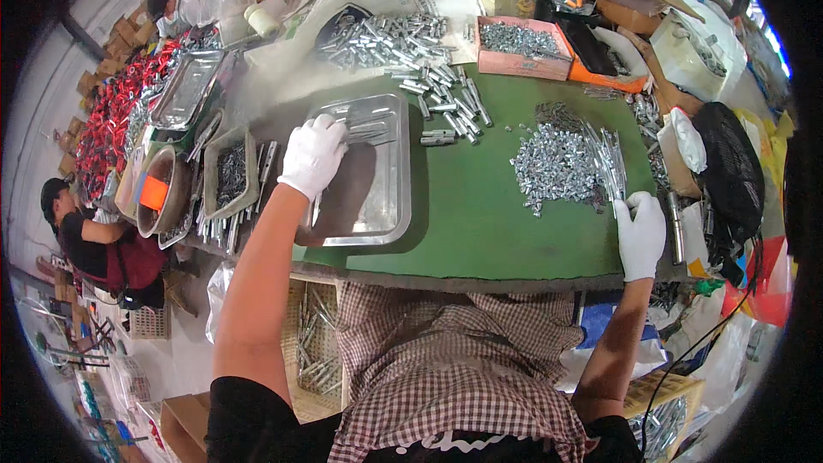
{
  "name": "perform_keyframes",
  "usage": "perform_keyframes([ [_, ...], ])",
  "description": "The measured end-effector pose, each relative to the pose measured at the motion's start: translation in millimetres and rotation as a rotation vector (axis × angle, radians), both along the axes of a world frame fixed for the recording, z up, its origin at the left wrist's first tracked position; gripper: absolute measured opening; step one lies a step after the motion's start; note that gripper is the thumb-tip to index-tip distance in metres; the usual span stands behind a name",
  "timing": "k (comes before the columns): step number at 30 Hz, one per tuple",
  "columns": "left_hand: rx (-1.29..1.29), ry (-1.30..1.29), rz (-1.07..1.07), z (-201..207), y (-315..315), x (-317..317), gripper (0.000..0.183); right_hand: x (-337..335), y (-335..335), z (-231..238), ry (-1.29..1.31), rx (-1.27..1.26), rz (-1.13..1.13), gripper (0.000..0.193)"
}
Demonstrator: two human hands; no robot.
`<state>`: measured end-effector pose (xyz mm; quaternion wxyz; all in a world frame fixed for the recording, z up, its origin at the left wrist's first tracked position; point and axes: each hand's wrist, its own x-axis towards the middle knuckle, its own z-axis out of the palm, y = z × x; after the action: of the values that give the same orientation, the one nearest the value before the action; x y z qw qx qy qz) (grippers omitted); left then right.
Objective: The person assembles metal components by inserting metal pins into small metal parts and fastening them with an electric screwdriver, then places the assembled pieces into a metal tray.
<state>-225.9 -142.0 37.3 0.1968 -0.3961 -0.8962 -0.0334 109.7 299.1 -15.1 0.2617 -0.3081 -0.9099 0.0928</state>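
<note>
My left hand [315, 154], in a white glove, is over the left side of a shallow metal tray [396, 206]. Its fingers are curled closed, and what they hold is hidden. Thin metal rods [367, 131] lie in the tray beside those fingertips, and another slim piece shows below the palm. At the right of the green table, my right hand [641, 236], also gloved, pinches the near ends of a bundle of slender metal rods [607, 163]. Small silvery metal pieces [553, 163] form a pile just left of that bundle.
Metal sleeves [450, 99] are heaped at the back of the green tabletop [463, 214]. A pink box [523, 50] of small parts stands behind. Bins of dark pins [230, 173] are at the left. A co-worker [103, 244] sits at far left, near red-handled parts [124, 111].
</note>
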Motion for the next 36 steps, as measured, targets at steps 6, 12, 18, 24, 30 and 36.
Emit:
perform_keyframes([
  [6, -0.115, -0.108, 0.226, -5, 6, 8, 0.026, 5, -1, 0, -0.014, -0.009, -0.042, 0.022],
  [12, 0.022, -0.047, -0.130, 22, 77, 57, 0.023, 18, -17, 31, 0.332, -0.263, -0.183, 0.011],
  [18, -0.134, -0.003, -0.215, -2, 133, 57, 0.020, 20, -80, 76, 0.143, -0.276, 0.246, 0.013],
  [24, -0.258, -0.019, -0.201, -2, 147, 56, 0.022, 18, -103, 50, 0.100, -0.113, 0.461, 0.012],
  [30, 0.444, -0.407, -0.530, 19, 156, 143, 0.018, 26, -109, 35, -0.027, -0.132, 0.497, 0.021],
  [36, 0.420, -0.523, -0.645, -24, 152, 213, 0.022, 22, -110, 37, -0.063, -0.079, 0.540, 0.023],
])
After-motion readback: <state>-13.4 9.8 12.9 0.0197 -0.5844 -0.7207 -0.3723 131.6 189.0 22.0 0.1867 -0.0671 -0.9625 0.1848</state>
